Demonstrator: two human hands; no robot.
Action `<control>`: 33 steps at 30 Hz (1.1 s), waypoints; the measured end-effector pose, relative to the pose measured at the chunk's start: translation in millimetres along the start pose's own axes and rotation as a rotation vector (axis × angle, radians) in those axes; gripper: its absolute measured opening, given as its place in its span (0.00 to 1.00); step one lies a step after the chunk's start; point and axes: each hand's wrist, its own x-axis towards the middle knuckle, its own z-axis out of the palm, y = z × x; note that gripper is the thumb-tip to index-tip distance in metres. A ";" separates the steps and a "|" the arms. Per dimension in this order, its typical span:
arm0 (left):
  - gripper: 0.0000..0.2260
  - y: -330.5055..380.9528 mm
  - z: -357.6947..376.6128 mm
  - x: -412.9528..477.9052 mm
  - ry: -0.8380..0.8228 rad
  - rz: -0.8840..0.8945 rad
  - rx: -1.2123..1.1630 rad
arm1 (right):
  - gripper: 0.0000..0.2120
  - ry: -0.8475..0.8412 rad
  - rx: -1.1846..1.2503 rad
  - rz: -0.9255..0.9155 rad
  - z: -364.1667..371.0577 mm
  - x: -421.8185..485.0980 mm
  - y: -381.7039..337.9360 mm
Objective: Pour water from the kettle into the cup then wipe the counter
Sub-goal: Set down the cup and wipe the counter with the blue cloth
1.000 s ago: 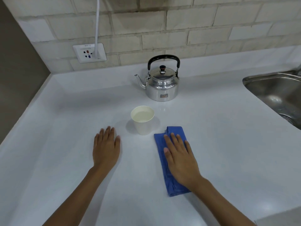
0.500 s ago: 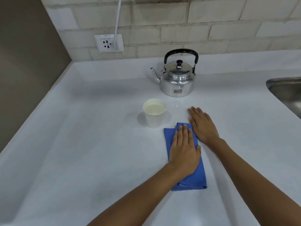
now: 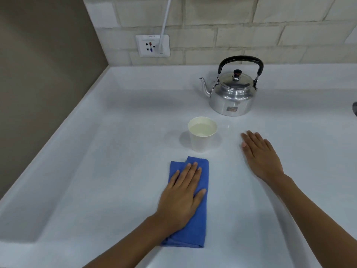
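A smooth white counter [image 3: 108,171] fills most of the view, meeting a pale brick-tiled back wall [image 3: 231,22] and a plain brown side wall [image 3: 38,74] at the left corner. On the back wall sits a white wall socket [image 3: 152,45] with a white cable [image 3: 165,20] plugged in and running upward out of frame.

Toward the back right of the counter stands a shiny round metal kettle [image 3: 232,93] with a black arched handle raised upright, a dark knob on its closed lid, and its spout pointing left. In front of the kettle and slightly to its left, apart from it, stands a white paper cup [image 3: 201,139], upright, with clear water visible inside.

Nearer the person, just in front of the cup and not touching it, lies a folded blue cloth [image 3: 201,215], long and narrow, flat on the counter. The left hand [image 3: 183,196] lies palm down on top of this cloth, fingers stretched out and close together, pressing on it rather than gripping it; the cloth's far edge shows beyond the fingertips.

The right hand [image 3: 259,155] rests palm down on the bare counter to the right of the cup and in front of the kettle, fingers extended and slightly spread, holding nothing. Both forearms reach in from the bottom edge. A dark sliver at the far right edge is too small to identify.
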 end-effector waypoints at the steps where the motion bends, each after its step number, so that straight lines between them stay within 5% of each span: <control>1: 0.26 -19.0 -0.9 -4.1 0.021 -0.018 -0.015 | 0.23 0.003 -0.003 0.000 1.3 0.0 -0.8; 8: 0.23 -70.2 -2.8 46.1 0.023 -0.313 -0.088 | 0.23 0.046 -0.044 0.020 4.9 3.1 -9.1; 18: 0.22 -81.8 4.4 35.5 0.014 -0.066 -0.150 | 0.23 0.012 -0.044 0.021 1.3 0.8 -7.7; 27: 0.22 -121.9 -5.0 143.9 -0.032 -0.217 -0.110 | 0.27 0.001 -0.059 0.056 1.3 1.4 -12.5; 33: 0.22 -112.9 -0.1 183.6 -0.073 0.034 -0.130 | 0.29 -0.019 -0.056 0.067 1.8 3.5 -12.1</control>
